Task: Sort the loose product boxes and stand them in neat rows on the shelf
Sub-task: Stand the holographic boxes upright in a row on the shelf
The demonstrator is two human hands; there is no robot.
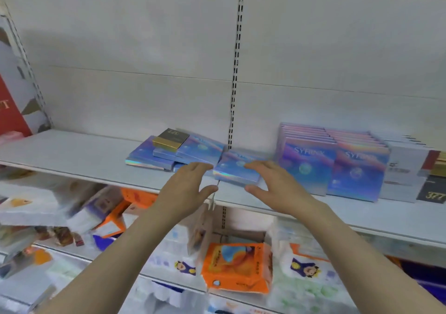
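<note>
A flat holographic blue box lies on the white shelf near its front edge. My right hand rests on that box's right side, fingers on top and thumb at the front edge. My left hand hovers open just left of it, fingers spread, touching nothing that I can see. Behind the left hand lies a loose pile of blue boxes with a black and gold box on top. To the right, two rows of blue-purple boxes stand upright.
White boxes and a dark box stand at the far right. A red box leans at the far left. An orange pack and other tissue packs fill the lower shelves.
</note>
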